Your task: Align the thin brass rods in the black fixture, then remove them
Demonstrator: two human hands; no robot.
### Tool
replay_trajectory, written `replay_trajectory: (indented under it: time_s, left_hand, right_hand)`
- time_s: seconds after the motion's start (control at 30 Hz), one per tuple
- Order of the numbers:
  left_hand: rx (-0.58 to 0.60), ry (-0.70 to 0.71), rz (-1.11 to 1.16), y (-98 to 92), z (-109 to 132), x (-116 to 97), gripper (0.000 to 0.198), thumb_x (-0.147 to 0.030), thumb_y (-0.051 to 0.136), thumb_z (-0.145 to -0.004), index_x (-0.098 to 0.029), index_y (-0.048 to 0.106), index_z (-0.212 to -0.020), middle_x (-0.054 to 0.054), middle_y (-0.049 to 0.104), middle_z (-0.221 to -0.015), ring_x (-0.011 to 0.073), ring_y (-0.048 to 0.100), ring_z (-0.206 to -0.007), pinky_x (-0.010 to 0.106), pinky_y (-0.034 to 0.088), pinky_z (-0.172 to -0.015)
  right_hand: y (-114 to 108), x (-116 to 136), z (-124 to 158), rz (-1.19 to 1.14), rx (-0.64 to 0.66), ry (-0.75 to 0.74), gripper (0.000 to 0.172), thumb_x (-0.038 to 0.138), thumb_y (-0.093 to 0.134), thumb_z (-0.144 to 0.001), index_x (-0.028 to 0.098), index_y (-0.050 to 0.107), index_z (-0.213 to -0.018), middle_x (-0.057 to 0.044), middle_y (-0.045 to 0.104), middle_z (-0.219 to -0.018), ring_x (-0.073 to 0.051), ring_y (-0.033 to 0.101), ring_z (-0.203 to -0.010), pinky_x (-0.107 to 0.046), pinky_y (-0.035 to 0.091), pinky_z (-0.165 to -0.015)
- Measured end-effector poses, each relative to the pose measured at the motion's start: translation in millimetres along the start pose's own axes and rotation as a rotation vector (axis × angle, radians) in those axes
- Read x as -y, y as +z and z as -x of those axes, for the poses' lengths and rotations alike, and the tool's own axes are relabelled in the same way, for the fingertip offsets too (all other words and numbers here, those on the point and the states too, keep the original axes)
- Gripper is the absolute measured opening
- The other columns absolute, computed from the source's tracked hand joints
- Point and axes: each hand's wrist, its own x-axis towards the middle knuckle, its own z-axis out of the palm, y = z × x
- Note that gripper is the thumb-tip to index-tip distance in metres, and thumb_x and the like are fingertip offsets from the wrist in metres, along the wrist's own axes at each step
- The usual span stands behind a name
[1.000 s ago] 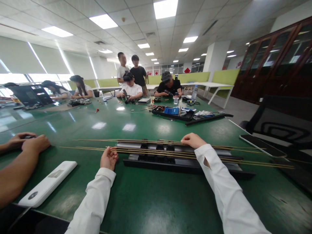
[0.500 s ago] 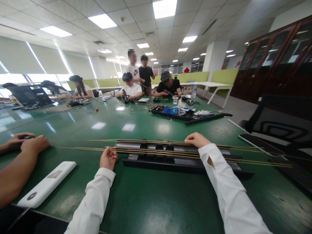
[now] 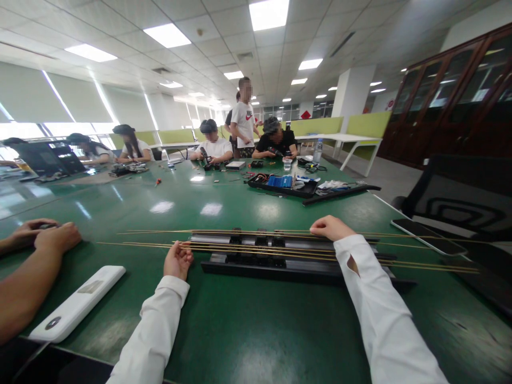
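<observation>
On green table (image 3: pixel 248 320) | thin brass rods (image 3: pixel 144 245) over black rail (image 3: pixel 280 274) | left hand (image 3: pixel 178 260), right hand (image 3: pixel 330 228) gripping rods

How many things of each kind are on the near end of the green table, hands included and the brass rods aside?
Wearer's hands: 2, left hand fisted at the ends of the brass rods, right hand farther along
Co-worker's hands: 2
Black rail: 1
White flat device: 1
Dark phone: 1
Total: 7
</observation>
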Motion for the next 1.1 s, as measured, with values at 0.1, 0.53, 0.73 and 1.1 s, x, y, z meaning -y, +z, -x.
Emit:
replay_trajectory:
  time_s: [0.1, 0.53, 0.73, 1.1]
  left_hand:
    - [-0.001, 0.003, -0.003, 0.1, 0.2, -0.1, 0.018, -0.027, 0.048, -0.069, -0.011, 0.055, -0.065, 0.0, 0.047, -0.048, 0.007, 0.043, -0.041, 0.016, 0.033, -0.036]
    - [0.007, -0.004, -0.027, -0.8, -0.1, -0.1, 0.02, -0.029, 0.047, -0.069, -0.011, 0.056, -0.065, 0.0, 0.045, -0.044, 0.0071, 0.042, -0.039, 0.017, 0.033, -0.036]
    - [0.004, -0.013, -0.028, 0.2, 0.7, -0.6, 0.021, -0.029, 0.046, -0.07, -0.011, 0.056, -0.065, 0.001, 0.045, -0.044, 0.0071, 0.042, -0.039, 0.017, 0.033, -0.036]
    - [-0.005, -0.022, -0.039, 1.6, 2.6, -1.5, 0.02, -0.029, 0.046, -0.069, -0.012, 0.056, -0.065, 0.0, 0.045, -0.043, 0.0072, 0.041, -0.038, 0.017, 0.033, -0.035]
  right_hand:
    - [-1.7, -3.8, 1.3, -0.001, -0.001, 0.012, 0.028, 0.035, 0.051, -0.064, 0.015, 0.068, -0.075, -0.005, 0.067, -0.075, -0.016, 0.059, -0.074, -0.021, 0.04, -0.062]
    - [-10.2, -19.7, 5.1, 0.014, -0.066, -0.016, 0.028, 0.038, 0.051, -0.064, 0.017, 0.068, -0.071, -0.002, 0.067, -0.069, -0.015, 0.059, -0.07, -0.02, 0.04, -0.059]
    - [-21.7, -13.7, 10.4, 0.034, -0.162, -0.03, 0.026, 0.036, 0.05, -0.065, 0.018, 0.067, -0.074, -0.003, 0.068, -0.073, -0.016, 0.059, -0.071, -0.021, 0.04, -0.06]
    - [-44.3, 35.5, 33.0, 0.158, -0.355, -0.16, 0.024, 0.031, 0.045, -0.071, 0.02, 0.066, -0.074, -0.002, 0.067, -0.072, -0.014, 0.058, -0.067, -0.021, 0.037, -0.058]
